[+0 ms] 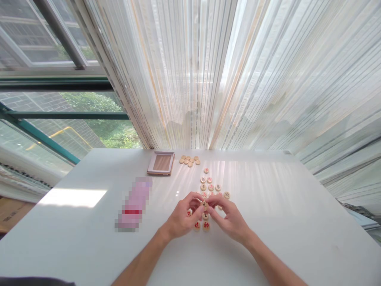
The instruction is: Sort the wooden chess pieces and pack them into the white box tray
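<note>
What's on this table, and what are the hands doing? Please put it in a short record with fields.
Left hand: thumb and fingers on a round piece with a black character
Right hand: fingertips at that same piece
Near side: two red-marked pieces
Beyond the hands: more marked pieces, red or black
Farther back: a cluster of plain-looking pieces
Left of cluster: a shallow box
Left of hands: a pink item, pixelated, so unclear
Surface: white table
Backdrop: pale curtain
</note>
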Available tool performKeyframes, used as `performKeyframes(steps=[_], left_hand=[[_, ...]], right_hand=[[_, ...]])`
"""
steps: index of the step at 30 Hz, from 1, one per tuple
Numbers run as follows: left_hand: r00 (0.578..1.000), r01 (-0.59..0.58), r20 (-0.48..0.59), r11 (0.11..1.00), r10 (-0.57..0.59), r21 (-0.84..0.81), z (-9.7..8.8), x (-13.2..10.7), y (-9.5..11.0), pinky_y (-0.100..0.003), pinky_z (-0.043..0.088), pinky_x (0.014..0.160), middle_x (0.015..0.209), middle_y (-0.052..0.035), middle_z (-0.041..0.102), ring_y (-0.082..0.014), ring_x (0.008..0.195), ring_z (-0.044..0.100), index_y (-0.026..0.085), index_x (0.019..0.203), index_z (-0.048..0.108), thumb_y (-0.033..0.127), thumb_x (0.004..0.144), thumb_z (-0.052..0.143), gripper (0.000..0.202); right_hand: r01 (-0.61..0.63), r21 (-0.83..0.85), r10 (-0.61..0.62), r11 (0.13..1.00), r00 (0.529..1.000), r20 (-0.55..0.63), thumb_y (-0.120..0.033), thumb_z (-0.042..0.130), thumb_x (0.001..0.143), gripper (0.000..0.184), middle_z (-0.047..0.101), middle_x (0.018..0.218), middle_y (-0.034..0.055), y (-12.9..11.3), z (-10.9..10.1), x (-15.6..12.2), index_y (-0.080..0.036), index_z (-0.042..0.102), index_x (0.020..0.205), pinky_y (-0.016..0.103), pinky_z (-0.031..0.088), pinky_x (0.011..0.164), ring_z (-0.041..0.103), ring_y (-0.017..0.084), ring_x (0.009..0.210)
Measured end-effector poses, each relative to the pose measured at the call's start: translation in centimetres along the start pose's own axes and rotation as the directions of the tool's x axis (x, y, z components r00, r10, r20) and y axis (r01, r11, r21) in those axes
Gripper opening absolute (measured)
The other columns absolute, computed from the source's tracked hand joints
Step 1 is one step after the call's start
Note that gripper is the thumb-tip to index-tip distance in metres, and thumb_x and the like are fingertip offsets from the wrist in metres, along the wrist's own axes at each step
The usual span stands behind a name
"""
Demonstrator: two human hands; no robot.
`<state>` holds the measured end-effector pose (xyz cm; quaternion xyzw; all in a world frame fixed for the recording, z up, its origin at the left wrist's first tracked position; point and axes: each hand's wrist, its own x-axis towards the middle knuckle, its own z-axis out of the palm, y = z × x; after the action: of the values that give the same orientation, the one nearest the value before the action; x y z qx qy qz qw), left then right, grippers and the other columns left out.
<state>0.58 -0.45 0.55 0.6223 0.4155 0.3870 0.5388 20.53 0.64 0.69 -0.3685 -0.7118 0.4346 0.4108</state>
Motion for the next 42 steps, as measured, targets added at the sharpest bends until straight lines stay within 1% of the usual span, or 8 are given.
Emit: performKeyframes(steps=[4,6,13,21,30,33,36,42], left_hand=[[0.999,0.025,-0.047,1.000,-0.025,-0.003,0.18,0.03,-0.36,-0.024,0.051,0.064,0.079,-0.0019,0.070,-0.0136,0.070,0.065,0.020,0.103,0.054,0.037,0.097,0.060,0.020],[0.998,0.029,-0.059,1.000,-0.030,-0.010,0.28,0.06,-0.41,-0.024,0.051,0.063,0.079,-0.0020,0.071,-0.0130,0.067,0.065,0.019,0.101,0.053,0.038,0.096,0.060,0.020],[0.999,-0.007,-0.051,0.999,0.004,-0.052,0.36,0.11,0.04,-0.024,0.053,0.064,0.077,-0.0008,0.068,-0.0119,0.065,0.064,0.018,0.100,0.054,0.039,0.098,0.057,0.021],[0.999,-0.009,-0.032,0.998,0.007,-0.063,0.16,0.05,-0.01,-0.024,0.052,0.066,0.074,0.0008,0.065,-0.0112,0.065,0.062,0.018,0.106,0.055,0.038,0.102,0.049,0.022],[1.000,-0.031,-0.005,0.997,0.031,-0.066,0.00,0.06,0.28,-0.026,0.053,0.071,0.077,-0.0005,0.065,-0.0126,0.069,0.063,0.017,0.112,0.055,0.038,0.102,0.048,0.023],[0.999,-0.049,0.014,0.997,0.050,-0.066,-0.09,-0.04,0.26,-0.028,0.054,0.073,0.083,-0.0026,0.066,-0.0136,0.073,0.064,0.018,0.116,0.054,0.036,0.101,0.050,0.023],[0.997,-0.070,0.013,0.997,0.070,-0.032,-0.16,-0.13,0.18,-0.029,0.054,0.076,0.093,-0.0049,0.067,-0.0147,0.078,0.065,0.019,0.120,0.054,0.033,0.099,0.053,0.025],[0.996,-0.084,-0.001,0.994,0.085,0.074,-0.15,-0.09,-0.05,-0.029,0.052,0.072,0.095,-0.0055,0.067,-0.0160,0.080,0.065,0.019,0.121,0.054,0.032,0.099,0.053,0.026]], right_hand=[[0.027,0.002,-0.027,1.000,0.999,0.018,-0.028,0.062,0.096,0.012,0.071,0.089,0.0028,-0.08,0.21,-0.11,-0.024,0.067,0.106,0.032,0.056,0.076,0.066,0.017,0.080],[0.052,-0.010,-0.052,0.999,0.998,0.018,-0.026,0.061,0.096,0.011,0.071,0.088,0.0025,-0.04,0.29,-0.12,-0.024,0.067,0.106,0.031,0.055,0.076,0.066,0.017,0.079],[0.090,-0.034,-0.090,0.995,0.996,0.010,-0.024,0.061,0.096,0.013,0.071,0.090,0.0025,0.29,0.31,-0.13,-0.025,0.066,0.107,0.032,0.055,0.076,0.065,0.017,0.080],[0.059,-0.065,-0.060,0.996,0.998,-0.010,-0.025,0.061,0.096,0.012,0.071,0.090,0.0027,0.22,0.11,-0.10,-0.024,0.066,0.106,0.032,0.054,0.076,0.066,0.018,0.079],[0.029,-0.046,-0.030,0.999,0.999,-0.030,-0.028,0.061,0.096,0.013,0.072,0.093,0.0029,0.51,0.07,0.01,-0.025,0.066,0.108,0.032,0.054,0.077,0.067,0.018,0.082],[0.022,-0.036,-0.024,0.999,0.999,-0.033,-0.028,0.060,0.097,0.014,0.072,0.094,0.0039,0.65,0.05,-0.02,-0.024,0.066,0.109,0.033,0.054,0.079,0.067,0.018,0.083],[0.017,-0.035,-0.018,0.999,0.999,-0.036,-0.029,0.059,0.097,0.015,0.072,0.096,0.0050,0.64,-0.06,-0.04,-0.024,0.066,0.110,0.034,0.055,0.080,0.067,0.019,0.085],[0.026,-0.068,-0.029,0.997,0.998,-0.049,-0.028,0.057,0.098,0.016,0.072,0.099,0.0060,0.57,-0.22,-0.09,-0.024,0.066,0.110,0.035,0.056,0.081,0.068,0.021,0.087]])
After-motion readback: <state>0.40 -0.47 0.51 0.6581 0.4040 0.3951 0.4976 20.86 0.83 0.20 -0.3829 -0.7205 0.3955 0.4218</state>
